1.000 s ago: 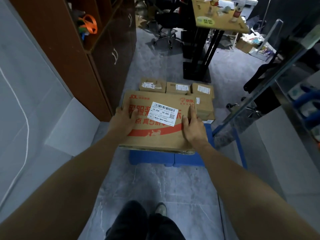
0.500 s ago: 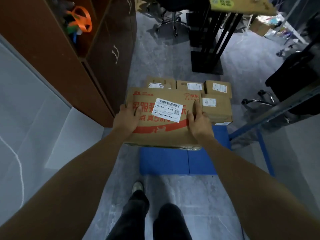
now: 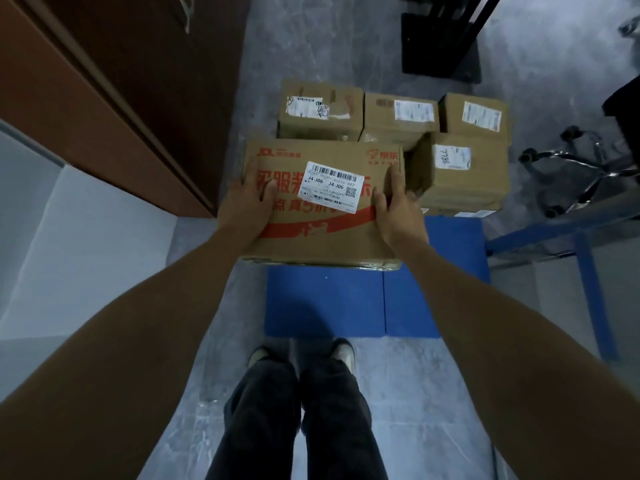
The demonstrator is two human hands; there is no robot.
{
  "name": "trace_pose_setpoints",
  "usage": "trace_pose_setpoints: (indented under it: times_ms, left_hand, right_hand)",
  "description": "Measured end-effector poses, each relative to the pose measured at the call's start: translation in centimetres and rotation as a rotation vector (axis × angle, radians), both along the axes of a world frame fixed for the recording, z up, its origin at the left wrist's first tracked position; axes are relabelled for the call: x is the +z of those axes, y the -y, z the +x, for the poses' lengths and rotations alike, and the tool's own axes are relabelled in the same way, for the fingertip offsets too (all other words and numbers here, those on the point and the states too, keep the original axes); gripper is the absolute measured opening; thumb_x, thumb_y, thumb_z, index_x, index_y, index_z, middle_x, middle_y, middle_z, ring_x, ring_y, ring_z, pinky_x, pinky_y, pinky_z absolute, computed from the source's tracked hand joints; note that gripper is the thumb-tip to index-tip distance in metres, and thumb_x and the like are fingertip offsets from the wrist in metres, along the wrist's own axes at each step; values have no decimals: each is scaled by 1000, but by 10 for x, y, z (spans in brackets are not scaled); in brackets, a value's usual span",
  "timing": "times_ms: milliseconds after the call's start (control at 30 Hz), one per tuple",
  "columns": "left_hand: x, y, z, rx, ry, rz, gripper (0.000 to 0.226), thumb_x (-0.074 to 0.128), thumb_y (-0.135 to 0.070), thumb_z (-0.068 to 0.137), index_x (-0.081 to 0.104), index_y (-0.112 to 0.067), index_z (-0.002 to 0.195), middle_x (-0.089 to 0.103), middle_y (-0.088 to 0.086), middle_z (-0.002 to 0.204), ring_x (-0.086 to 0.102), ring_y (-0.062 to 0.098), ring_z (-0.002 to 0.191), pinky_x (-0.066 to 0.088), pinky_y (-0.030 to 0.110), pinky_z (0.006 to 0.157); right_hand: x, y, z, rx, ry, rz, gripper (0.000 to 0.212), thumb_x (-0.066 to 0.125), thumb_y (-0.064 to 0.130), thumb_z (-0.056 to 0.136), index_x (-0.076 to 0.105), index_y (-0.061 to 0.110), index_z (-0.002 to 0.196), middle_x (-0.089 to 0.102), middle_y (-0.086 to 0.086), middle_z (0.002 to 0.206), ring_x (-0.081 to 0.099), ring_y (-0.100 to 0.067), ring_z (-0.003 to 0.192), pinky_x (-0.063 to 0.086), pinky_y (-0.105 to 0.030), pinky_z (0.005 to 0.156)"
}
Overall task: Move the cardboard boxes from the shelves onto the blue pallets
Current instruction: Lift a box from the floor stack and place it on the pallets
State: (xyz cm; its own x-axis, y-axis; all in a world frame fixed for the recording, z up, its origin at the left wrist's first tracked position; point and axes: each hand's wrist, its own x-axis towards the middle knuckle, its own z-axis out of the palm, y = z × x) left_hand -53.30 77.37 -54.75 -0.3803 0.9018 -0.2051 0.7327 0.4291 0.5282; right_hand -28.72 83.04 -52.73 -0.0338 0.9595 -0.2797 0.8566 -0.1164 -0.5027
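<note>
Grey marbled floor (image 3: 311, 46) runs under everything I see, and a blue pallet (image 3: 325, 299) lies on it just ahead of the shoes (image 3: 343, 351). The large cardboard box (image 3: 322, 237), red-printed with a white label, is over the pallet's far half; I cannot tell whether its underside touches the pallet. The left grip (image 3: 244, 209) is clamped on the box's left edge, thumb on top. The right grip (image 3: 398, 216) is clamped on its right edge, thumb on top too. Smaller cardboard boxes (image 3: 320, 114) sit at the pallet's far end, just behind the large one. A brown cabinet (image 3: 121, 98) stands left of the pallet, and a blue metal frame (image 3: 585, 265) stands to its right.
</note>
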Motion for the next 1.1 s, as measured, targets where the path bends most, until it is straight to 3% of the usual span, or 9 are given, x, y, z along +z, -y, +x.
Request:
trace_pose_setpoints:
  times_ms: [300,533,800,1100]
  left_hand:
    - [-204,-6,-7,11,88,-25,63,30,-48,101,4,-28,154,34,17,147,50,35,121,40,47,101]
    - [-305,-23,-7,-1,13,-9,60,31,-45,101,9,-24,153,42,21,135,52,38,113,41,49,96]
    - [-369,-55,-12,30,10,24,60,28,-50,100,8,-29,152,40,20,137,51,40,115,41,53,98]
    - [-391,-85,-24,4,-6,64,59,28,-50,101,9,-28,152,42,19,134,53,38,113,42,53,99]
  right_hand:
    - [-201,-11,-7,19,10,-59,58,30,44,104,6,34,156,47,-20,131,51,-36,115,41,-44,96]
    - [-313,-22,-8,-9,-16,-43,58,29,45,104,4,36,156,47,-18,130,52,-35,112,41,-41,90]
    - [-374,-57,-14,0,-52,15,57,28,47,104,6,36,156,47,-17,132,51,-34,115,41,-40,92]
    - [-400,-83,-24,-12,-83,31,58,29,46,104,5,35,156,47,-18,130,50,-33,114,41,-42,96]
